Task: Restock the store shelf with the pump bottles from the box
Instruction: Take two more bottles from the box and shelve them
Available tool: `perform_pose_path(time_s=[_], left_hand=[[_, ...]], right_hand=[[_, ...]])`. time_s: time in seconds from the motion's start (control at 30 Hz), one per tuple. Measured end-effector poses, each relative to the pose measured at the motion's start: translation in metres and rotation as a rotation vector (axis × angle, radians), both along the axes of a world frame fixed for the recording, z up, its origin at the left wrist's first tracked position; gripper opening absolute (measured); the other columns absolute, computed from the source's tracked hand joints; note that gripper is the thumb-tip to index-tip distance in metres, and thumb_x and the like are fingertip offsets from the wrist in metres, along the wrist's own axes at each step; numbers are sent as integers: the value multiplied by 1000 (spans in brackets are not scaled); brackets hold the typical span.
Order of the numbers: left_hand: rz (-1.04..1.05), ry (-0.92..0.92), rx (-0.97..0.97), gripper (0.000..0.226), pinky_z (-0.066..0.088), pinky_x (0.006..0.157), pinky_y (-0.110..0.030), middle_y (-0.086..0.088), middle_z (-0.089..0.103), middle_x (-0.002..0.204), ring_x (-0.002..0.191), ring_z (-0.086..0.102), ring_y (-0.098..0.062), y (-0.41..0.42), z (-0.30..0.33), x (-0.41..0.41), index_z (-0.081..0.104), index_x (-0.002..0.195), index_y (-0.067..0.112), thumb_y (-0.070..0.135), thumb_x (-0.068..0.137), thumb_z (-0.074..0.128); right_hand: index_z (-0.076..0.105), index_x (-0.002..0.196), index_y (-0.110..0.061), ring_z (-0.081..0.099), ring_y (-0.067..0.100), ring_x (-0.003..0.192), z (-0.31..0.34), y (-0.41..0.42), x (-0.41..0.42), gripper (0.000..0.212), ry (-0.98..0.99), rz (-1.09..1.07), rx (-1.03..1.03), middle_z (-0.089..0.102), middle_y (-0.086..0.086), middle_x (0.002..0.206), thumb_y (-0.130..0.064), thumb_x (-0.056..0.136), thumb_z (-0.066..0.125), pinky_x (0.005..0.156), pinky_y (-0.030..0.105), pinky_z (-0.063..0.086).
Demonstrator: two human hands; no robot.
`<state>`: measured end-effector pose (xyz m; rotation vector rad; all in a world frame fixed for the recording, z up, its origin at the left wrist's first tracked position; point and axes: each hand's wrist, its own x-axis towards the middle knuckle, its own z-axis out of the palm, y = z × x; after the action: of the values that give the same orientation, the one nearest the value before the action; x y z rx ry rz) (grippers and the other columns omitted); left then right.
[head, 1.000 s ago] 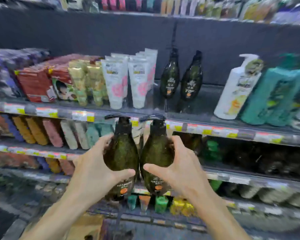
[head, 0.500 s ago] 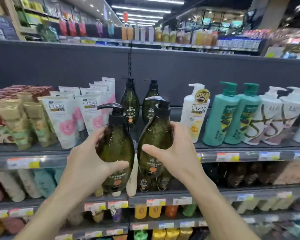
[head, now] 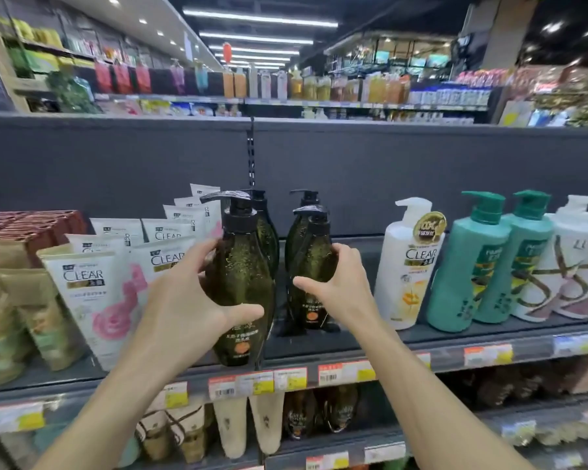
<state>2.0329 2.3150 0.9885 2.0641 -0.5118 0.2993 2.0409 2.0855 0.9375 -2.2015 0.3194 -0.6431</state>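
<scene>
grey store shelf (head: 421,337) under ceiling strip lights, left hand (head: 184,300) and right hand (head: 340,286), fingers each wrapped round a dark pump bottle (head: 241,276)

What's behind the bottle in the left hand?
Behind the bottle in the left hand, another dark pump bottle stands on the shelf; only its pump and right edge show, the rest is covered.

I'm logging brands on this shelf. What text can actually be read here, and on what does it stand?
"CLEAR": white tubes left of the hands.
"CLEAR": white pump bottle.
"0X": gold round sticker on that bottle.
Dark pump bottles: label print too blurred to read.
Teal bottles, price tags: unreadable.
</scene>
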Motion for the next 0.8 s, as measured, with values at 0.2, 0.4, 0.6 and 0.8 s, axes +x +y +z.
perform_pose_path(time_s=[0.2,0.4,0.6,0.8], left_hand=[[-17,-11,26,96,39,92,-27,19,51,113,111,48,-5,-21,1,16,44,132,37,30,49,92],[-19,-1,30,96,36,88,-24,28,46,99,105,44,-2,-36,0,25,44,132,35,27,49,92],[12,7,37,100,39,94,-33,24,42,107,106,41,-3,-44,-7,28,40,136,37,27,51,92],[50,46,-2,101,38,98,-34,13,51,127,114,45,-7,-52,-22,50,38,138,35,25,52,91]], right_hand=[[39,138,-20,52,15,112,-9,-7,16,82,-51,-29,0,43,-3,122,-47,72,80,95,33,49],[35,140,-26,51,12,115,-17,-12,22,80,-80,1,-4,42,-6,126,-48,76,76,94,29,48],[7,154,-26,22,16,145,-35,-15,6,96,-12,-6,7,22,-2,158,-68,82,56,116,43,30],[0,155,-10,-3,16,150,-73,-23,-27,95,167,-17,-428,1,8,164,-75,87,16,121,30,-1]])
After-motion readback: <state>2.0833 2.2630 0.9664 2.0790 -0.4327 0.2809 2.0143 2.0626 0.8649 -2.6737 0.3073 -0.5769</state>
